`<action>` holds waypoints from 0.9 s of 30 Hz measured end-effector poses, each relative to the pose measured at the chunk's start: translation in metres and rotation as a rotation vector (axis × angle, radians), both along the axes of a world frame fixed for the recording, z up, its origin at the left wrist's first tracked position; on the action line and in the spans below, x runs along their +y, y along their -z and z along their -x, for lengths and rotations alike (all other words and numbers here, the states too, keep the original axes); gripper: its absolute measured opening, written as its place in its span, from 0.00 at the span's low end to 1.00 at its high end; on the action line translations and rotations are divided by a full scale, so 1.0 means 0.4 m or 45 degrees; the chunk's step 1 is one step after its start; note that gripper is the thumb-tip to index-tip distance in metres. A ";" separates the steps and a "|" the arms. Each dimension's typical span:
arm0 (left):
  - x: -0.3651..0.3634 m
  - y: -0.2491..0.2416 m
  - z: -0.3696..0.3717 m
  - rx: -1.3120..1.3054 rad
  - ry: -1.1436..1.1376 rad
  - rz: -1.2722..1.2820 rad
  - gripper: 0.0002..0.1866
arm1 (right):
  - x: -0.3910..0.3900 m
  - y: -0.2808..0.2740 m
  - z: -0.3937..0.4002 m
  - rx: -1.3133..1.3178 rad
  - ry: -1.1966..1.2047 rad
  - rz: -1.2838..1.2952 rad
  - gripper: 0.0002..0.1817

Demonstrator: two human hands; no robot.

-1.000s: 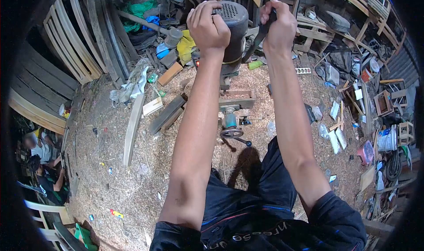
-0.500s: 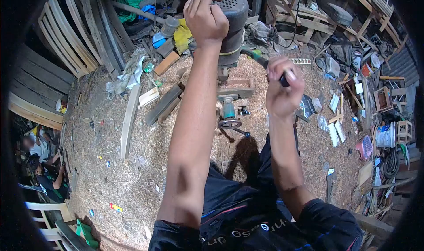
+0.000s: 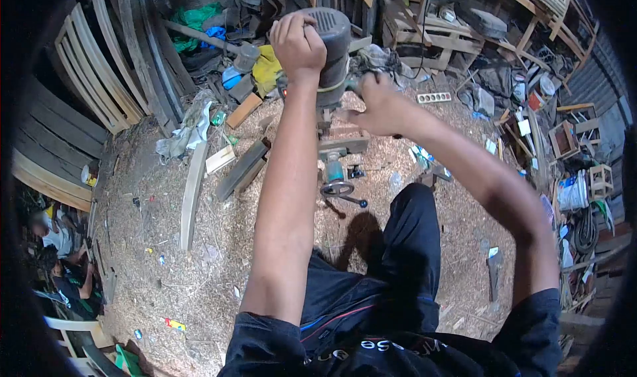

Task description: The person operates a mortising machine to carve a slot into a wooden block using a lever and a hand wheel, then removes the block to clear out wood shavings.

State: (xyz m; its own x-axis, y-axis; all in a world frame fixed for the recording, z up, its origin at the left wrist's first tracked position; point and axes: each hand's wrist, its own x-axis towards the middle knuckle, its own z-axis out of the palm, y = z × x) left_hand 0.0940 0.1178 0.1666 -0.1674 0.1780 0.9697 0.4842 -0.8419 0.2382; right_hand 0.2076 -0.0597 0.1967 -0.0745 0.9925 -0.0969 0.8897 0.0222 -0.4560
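Observation:
A dark motor housing [image 3: 335, 38] with a slotted top stands upright on a machine ahead of me. My left hand [image 3: 298, 44] is closed over the left side of its top, fingers curled. My right hand [image 3: 379, 108] reaches in at the machine's right side, just below the motor, thumb and fingers apart. What its fingertips touch, if anything, I cannot make out. Under the motor lies a wooden piece [image 3: 345, 146] on the machine's table. Below that are a green column [image 3: 334, 171], a round handwheel [image 3: 338, 189] and a lever with a dark knob [image 3: 363, 204].
Wood shavings [image 3: 179, 291] cover the floor. Left of the machine lie a dark beam [image 3: 244, 168] and a long pale board [image 3: 193, 194]. Curved slats [image 3: 93, 65] lean at the upper left. Two people [image 3: 70, 271] sit at the far left. A wooden crate [image 3: 441, 35] stands behind.
My right hand has let go of the black lever handle and swung left, in under the motor. My left hand stays on the motor housing. The view has shifted slightly.

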 end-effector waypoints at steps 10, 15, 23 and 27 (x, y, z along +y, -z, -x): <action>0.007 0.023 0.007 0.024 0.040 -0.036 0.14 | -0.094 0.211 -0.013 0.031 0.304 -0.028 0.26; 0.006 0.031 0.008 0.036 0.107 -0.081 0.14 | -0.171 0.333 0.031 0.479 0.568 -0.197 0.27; -0.016 0.041 0.006 0.025 0.134 -0.013 0.14 | -0.220 0.421 0.049 0.658 0.633 -0.186 0.29; -0.022 0.048 0.006 0.015 0.125 0.001 0.14 | -0.244 0.553 0.057 0.602 0.530 -0.452 0.28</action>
